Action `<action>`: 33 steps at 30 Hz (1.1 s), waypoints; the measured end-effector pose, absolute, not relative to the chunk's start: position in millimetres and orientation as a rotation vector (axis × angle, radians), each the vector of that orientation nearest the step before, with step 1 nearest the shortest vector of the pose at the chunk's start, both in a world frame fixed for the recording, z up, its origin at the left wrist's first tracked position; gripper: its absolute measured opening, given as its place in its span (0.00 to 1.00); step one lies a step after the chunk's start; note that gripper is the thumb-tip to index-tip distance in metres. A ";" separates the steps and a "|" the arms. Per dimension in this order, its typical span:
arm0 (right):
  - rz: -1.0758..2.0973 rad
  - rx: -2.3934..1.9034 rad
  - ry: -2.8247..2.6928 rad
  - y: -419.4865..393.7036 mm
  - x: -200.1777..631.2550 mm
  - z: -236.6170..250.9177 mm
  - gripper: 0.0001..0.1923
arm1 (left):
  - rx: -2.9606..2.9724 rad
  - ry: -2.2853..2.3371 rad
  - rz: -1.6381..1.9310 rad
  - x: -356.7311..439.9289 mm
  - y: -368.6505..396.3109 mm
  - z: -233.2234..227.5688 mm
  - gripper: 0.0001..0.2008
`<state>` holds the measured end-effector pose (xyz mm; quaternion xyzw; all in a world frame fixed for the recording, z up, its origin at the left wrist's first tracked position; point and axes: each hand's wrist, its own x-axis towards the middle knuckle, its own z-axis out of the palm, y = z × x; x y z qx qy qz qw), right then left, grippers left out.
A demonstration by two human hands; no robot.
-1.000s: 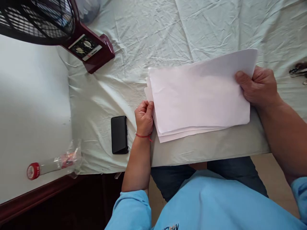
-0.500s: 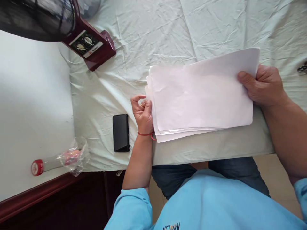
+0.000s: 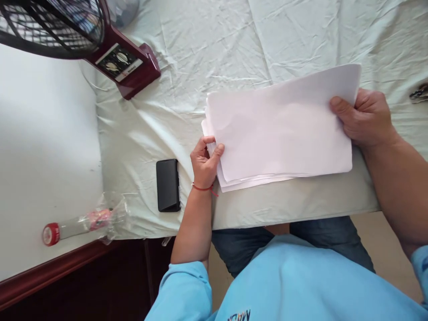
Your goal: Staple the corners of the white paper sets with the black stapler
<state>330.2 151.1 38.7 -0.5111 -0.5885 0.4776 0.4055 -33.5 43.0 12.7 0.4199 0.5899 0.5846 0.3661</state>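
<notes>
A stack of white paper sheets (image 3: 284, 129) lies over the front part of the cloth-covered table, its left edges unevenly fanned and its right end raised. My right hand (image 3: 368, 117) grips the right edge, thumb on top and fingers hidden beneath. At the left edge my left hand (image 3: 205, 161) is closed on the sheets, with the thumb resting on the top sheet and the index finger bent at the edge. A red string bracelet circles the left wrist.
A black phone (image 3: 167, 185) lies left of my left hand on the pale green cloth (image 3: 187, 58). Farther back stands a dark red fan (image 3: 133, 71). A clear tube with a red cap (image 3: 51, 234), partly in plastic wrap, is at the far left. Something small and dark (image 3: 419, 93) sits at the right edge.
My left hand has moved slightly right, its thumb now over the top sheet. The lower sheets' left edges have shifted a little to the right. My right hand keeps its grip.
</notes>
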 end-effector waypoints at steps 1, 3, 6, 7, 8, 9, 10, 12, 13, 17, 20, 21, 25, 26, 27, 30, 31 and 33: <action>1.189 -1.298 -1.488 150.9 330.2 38.6 0.23 | 1.074 1.524 1.503 -33.7 43.5 12.7 0.23; 1.188 -1.309 -1.489 150.9 330.5 38.4 0.24 | 1.033 1.535 1.545 -34.7 45.2 12.8 0.25; 1.255 -1.279 -1.555 152.3 332.1 38.2 0.26 | 0.983 1.562 1.617 -37.2 47.5 13.2 0.27; 1.264 -1.274 -1.614 153.2 333.1 38.1 0.27 | 0.972 1.567 1.628 -38.0 48.0 13.3 0.28; 1.254 -1.282 -1.690 154.0 334.1 37.9 0.29 | 0.962 1.565 1.634 -38.6 48.3 13.5 0.29; 1.229 -1.301 -1.773 154.7 335.2 37.7 0.30 | 0.952 1.556 1.636 -39.0 48.5 13.6 0.29; 1.204 -1.322 -1.848 155.1 336.2 37.4 0.32 | 0.942 1.539 1.636 -39.0 48.6 13.6 0.29; 1.193 -1.342 -1.949 154.8 337.9 36.8 0.34 | 0.923 1.499 1.636 -38.3 48.5 13.5 0.29; 1.218 -1.341 -1.958 154.0 338.3 36.7 0.34 | 0.918 1.483 1.638 -37.7 48.5 13.4 0.29; 1.245 -1.349 -1.748 148.3 335.4 38.7 0.25 | 0.920 1.430 1.653 -36.1 49.3 11.8 0.32; 1.231 -1.253 -1.535 144.5 329.0 43.4 0.18 | 0.944 1.402 1.669 -37.4 50.3 10.3 0.37; 1.238 -1.201 -1.483 143.7 326.8 44.9 0.17 | 0.960 1.401 1.665 -38.1 50.2 10.1 0.36; 1.230 -1.104 -1.388 142.9 321.4 46.3 0.14 | 1.005 1.445 1.589 -39.9 47.4 11.4 0.28; 1.244 -1.115 -1.385 143.3 321.3 45.5 0.14 | 0.997 1.467 1.569 -39.8 46.4 12.0 0.27; 1.265 -1.134 -1.387 143.8 321.8 44.6 0.15 | 0.982 1.490 1.555 -39.4 45.5 12.6 0.25; 1.343 -1.199 -1.423 145.8 324.7 41.7 0.20 | 0.922 1.537 1.570 -36.7 44.5 14.5 0.23; 1.369 -1.224 -1.447 146.4 325.7 41.0 0.21 | 0.906 1.543 1.585 -35.7 44.6 15.2 0.23; 1.401 -1.284 -1.508 147.7 326.6 39.8 0.22 | 0.892 1.542 1.598 -34.2 45.1 16.7 0.23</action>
